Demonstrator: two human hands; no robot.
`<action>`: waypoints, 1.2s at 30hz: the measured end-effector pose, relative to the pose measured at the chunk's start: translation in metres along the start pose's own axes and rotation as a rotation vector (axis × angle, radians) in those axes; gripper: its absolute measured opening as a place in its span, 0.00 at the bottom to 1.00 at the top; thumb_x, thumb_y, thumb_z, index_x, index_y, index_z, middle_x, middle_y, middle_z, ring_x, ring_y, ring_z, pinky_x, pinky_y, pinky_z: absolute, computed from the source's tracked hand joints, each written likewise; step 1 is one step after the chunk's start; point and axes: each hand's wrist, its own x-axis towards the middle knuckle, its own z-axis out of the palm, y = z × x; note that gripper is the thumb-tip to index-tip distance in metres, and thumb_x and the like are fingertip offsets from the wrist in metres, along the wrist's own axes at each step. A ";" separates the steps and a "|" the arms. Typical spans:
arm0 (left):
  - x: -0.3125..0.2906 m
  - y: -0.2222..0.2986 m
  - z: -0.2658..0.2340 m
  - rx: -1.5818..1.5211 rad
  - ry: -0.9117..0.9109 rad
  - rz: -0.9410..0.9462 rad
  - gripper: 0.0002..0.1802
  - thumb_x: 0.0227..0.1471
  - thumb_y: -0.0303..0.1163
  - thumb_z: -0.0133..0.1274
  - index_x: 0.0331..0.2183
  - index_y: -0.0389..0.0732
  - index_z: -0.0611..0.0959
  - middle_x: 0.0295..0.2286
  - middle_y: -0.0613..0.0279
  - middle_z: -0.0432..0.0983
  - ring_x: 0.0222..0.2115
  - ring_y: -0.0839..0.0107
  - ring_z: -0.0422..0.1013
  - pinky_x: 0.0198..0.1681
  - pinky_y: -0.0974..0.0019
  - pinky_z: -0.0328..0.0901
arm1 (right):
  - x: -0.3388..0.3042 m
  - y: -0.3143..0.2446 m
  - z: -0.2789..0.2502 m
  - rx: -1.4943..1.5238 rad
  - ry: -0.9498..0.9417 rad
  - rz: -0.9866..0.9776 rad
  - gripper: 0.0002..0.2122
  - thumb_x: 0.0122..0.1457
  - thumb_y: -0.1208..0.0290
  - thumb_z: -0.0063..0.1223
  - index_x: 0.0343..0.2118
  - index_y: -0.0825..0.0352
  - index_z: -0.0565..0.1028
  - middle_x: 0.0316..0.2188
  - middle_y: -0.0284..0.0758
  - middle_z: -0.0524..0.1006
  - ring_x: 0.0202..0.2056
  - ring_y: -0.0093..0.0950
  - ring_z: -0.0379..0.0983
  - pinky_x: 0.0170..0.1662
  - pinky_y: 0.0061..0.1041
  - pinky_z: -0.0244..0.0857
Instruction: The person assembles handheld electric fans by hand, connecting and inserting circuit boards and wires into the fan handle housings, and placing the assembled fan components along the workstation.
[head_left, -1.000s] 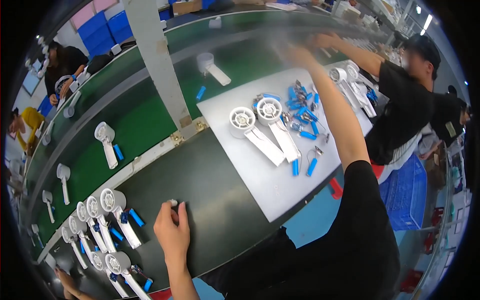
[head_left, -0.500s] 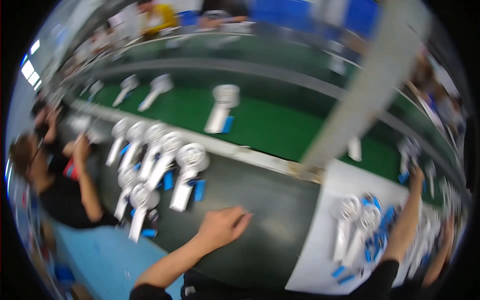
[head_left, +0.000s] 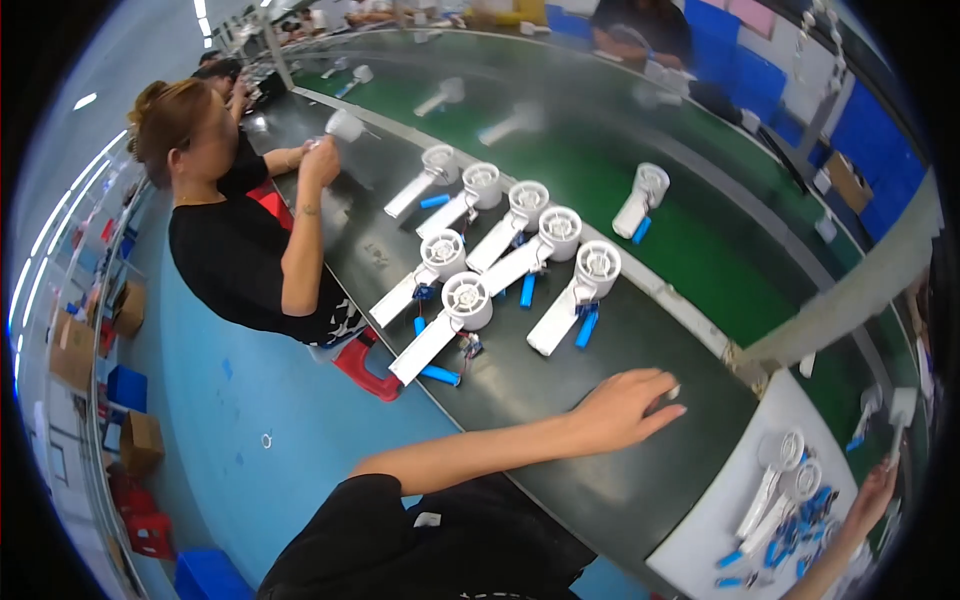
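My left hand (head_left: pixel 630 410) rests on the dark bench, palm down, fingers loosely bent and thumb apart, holding nothing. Just beyond it lies a white handheld fan body (head_left: pixel 575 295) with a round grilled head and a blue cylindrical cell (head_left: pixel 587 328) on wires. Several similar fan bodies (head_left: pixel 440 325) lie grouped to its left. At the far right my right hand (head_left: pixel 872 495) grips a white fan piece (head_left: pixel 902 410), raised beside the belt; its far side is hidden. Near that hand, a white sheet (head_left: pixel 690 530) bears two fan bodies (head_left: pixel 765 490) and several blue cells (head_left: pixel 790 530).
A green conveyor belt (head_left: pixel 690 265) runs beyond the bench, carrying spaced fan bodies (head_left: pixel 640 200). A grey post (head_left: pixel 850 290) rises at the bench's far edge. On the left a co-worker (head_left: pixel 245 240) in black holds a white part (head_left: pixel 345 125). A red stool (head_left: pixel 368 368) stands below.
The view has swung left, showing more of the co-worker and floor. My right hand has drawn back from over the belt, with a white fan piece in it. My left hand still rests on the bench.
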 end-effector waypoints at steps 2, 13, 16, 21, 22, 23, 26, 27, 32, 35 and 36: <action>0.002 0.010 -0.008 -0.129 0.050 0.150 0.14 0.54 0.39 0.59 0.32 0.38 0.78 0.30 0.54 0.76 0.33 0.56 0.70 0.35 0.57 0.65 | -0.132 -0.008 0.087 -0.234 -0.007 -0.001 0.21 0.69 0.66 0.43 0.59 0.74 0.65 0.47 0.38 0.74 0.48 0.25 0.69 0.56 0.24 0.62; 0.002 0.017 -0.002 -0.334 -0.128 0.084 0.37 0.42 0.37 0.70 0.51 0.33 0.73 0.42 0.47 0.72 0.45 0.53 0.68 0.51 0.55 0.63 | -0.390 0.147 0.381 -0.286 -0.271 0.142 0.31 0.61 0.81 0.50 0.65 0.68 0.52 0.42 0.36 0.71 0.38 0.21 0.72 0.38 0.23 0.68; 0.000 -0.003 -0.010 -0.135 -0.118 0.199 0.36 0.45 0.36 0.68 0.52 0.32 0.72 0.43 0.47 0.72 0.45 0.53 0.70 0.51 0.58 0.64 | -0.378 0.129 0.340 -0.741 -0.219 0.050 0.13 0.65 0.73 0.46 0.49 0.74 0.72 0.36 0.36 0.78 0.30 0.20 0.73 0.37 0.20 0.68; -0.010 -0.014 -0.023 0.013 -0.148 0.054 0.37 0.51 0.37 0.63 0.57 0.32 0.67 0.49 0.42 0.71 0.49 0.50 0.70 0.53 0.57 0.63 | -0.346 0.077 0.286 -1.154 0.285 -0.082 0.11 0.60 0.70 0.55 0.38 0.75 0.77 0.26 0.34 0.79 0.27 0.16 0.71 0.31 0.20 0.64; -0.010 -0.008 -0.024 0.025 -0.157 0.020 0.38 0.52 0.39 0.62 0.58 0.32 0.66 0.51 0.41 0.70 0.51 0.49 0.68 0.55 0.57 0.62 | -0.344 0.067 0.277 -1.226 0.396 -0.119 0.13 0.60 0.68 0.56 0.39 0.75 0.77 0.26 0.37 0.79 0.28 0.19 0.72 0.31 0.22 0.66; -0.011 -0.008 -0.023 0.058 -0.142 0.035 0.38 0.52 0.39 0.62 0.58 0.31 0.66 0.52 0.41 0.69 0.52 0.49 0.67 0.56 0.57 0.61 | -0.341 0.058 0.267 -1.296 0.506 -0.156 0.14 0.59 0.66 0.56 0.39 0.76 0.78 0.26 0.40 0.80 0.28 0.22 0.74 0.32 0.24 0.67; -0.011 -0.007 -0.024 0.147 -0.105 0.136 0.36 0.54 0.40 0.61 0.57 0.29 0.67 0.53 0.41 0.67 0.55 0.49 0.64 0.59 0.57 0.58 | -0.337 0.042 0.223 -1.492 0.638 -0.048 0.18 0.57 0.63 0.55 0.43 0.75 0.77 0.31 0.49 0.80 0.34 0.39 0.79 0.41 0.34 0.69; -0.012 -0.006 -0.025 0.165 -0.100 0.147 0.35 0.54 0.40 0.60 0.56 0.29 0.68 0.53 0.41 0.67 0.55 0.49 0.64 0.59 0.57 0.58 | -0.339 0.041 0.209 -1.498 0.654 -0.042 0.18 0.57 0.63 0.55 0.43 0.75 0.77 0.31 0.49 0.80 0.34 0.39 0.79 0.41 0.34 0.69; -0.017 -0.003 -0.044 0.140 -0.044 0.223 0.15 0.59 0.30 0.53 0.47 0.33 0.76 0.50 0.50 0.71 0.51 0.54 0.67 0.56 0.59 0.60 | -0.345 0.055 0.176 -1.633 0.615 0.050 0.22 0.54 0.59 0.60 0.44 0.75 0.77 0.36 0.49 0.79 0.37 0.39 0.78 0.43 0.33 0.69; -0.018 0.002 -0.054 0.108 -0.049 0.206 0.12 0.58 0.28 0.53 0.43 0.34 0.78 0.47 0.52 0.74 0.49 0.57 0.70 0.54 0.61 0.61 | -0.344 0.060 0.174 -1.552 0.626 0.096 0.24 0.53 0.57 0.62 0.45 0.74 0.77 0.35 0.46 0.79 0.37 0.37 0.77 0.43 0.31 0.69; -0.019 0.001 -0.057 0.115 -0.060 0.202 0.11 0.57 0.27 0.54 0.42 0.33 0.79 0.46 0.53 0.75 0.48 0.57 0.70 0.53 0.61 0.61 | -0.342 0.064 0.176 -1.517 0.626 0.052 0.23 0.54 0.58 0.61 0.44 0.74 0.76 0.36 0.45 0.79 0.37 0.35 0.76 0.43 0.30 0.68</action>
